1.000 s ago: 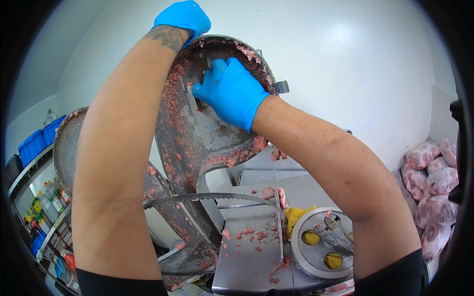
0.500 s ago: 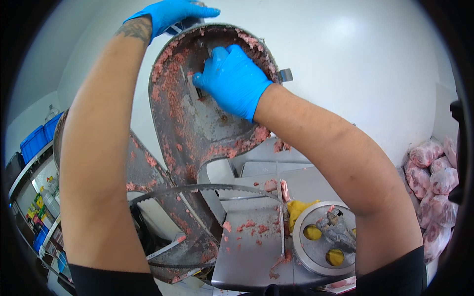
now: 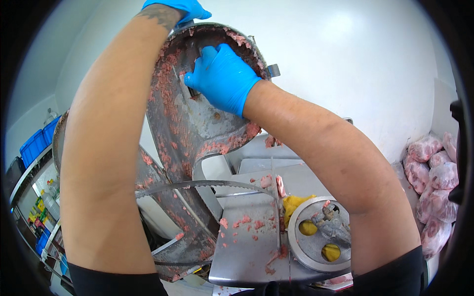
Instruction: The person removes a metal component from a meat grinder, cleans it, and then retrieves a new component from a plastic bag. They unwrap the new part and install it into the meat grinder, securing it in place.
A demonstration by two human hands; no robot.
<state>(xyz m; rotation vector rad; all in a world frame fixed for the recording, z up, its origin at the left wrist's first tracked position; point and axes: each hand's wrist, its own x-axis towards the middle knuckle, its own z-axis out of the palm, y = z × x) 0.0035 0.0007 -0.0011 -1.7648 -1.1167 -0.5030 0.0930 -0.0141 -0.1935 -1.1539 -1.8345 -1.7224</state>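
An open band saw housing point(image 3: 170, 116), smeared with pink meat scraps, stands in front of me. Inside its rounded upper part is my right hand point(image 3: 221, 81), blue-gloved, its fingers curled closed by a metal slot. Whatever they grip is hidden behind the knuckles. My left hand point(image 3: 185, 9), gloved alike, reaches over the housing's top. One finger points right; the upper picture edge cuts off the rest. A toothed saw blade point(image 3: 222, 183) curves loosely across the lower housing. On the steel table point(image 3: 237, 256) lies a round metal wheel point(image 3: 301, 261) with holes, and greyish metal hardware point(image 3: 333, 226) rests on it.
Beside the wheel is a yellow cloth point(image 3: 292, 204). Meat crumbs point(image 3: 242, 222) dot the table near an upright thin blade guide. Bagged meat point(image 3: 437, 185) is piled at the right wall. Shelves with blue bins point(image 3: 33, 145) and bottles stand at the left.
My left wrist has shifted up and right over the housing's top, covering more of the dark part beneath it. My right hand stays in the housing. The whole view has shifted slightly.
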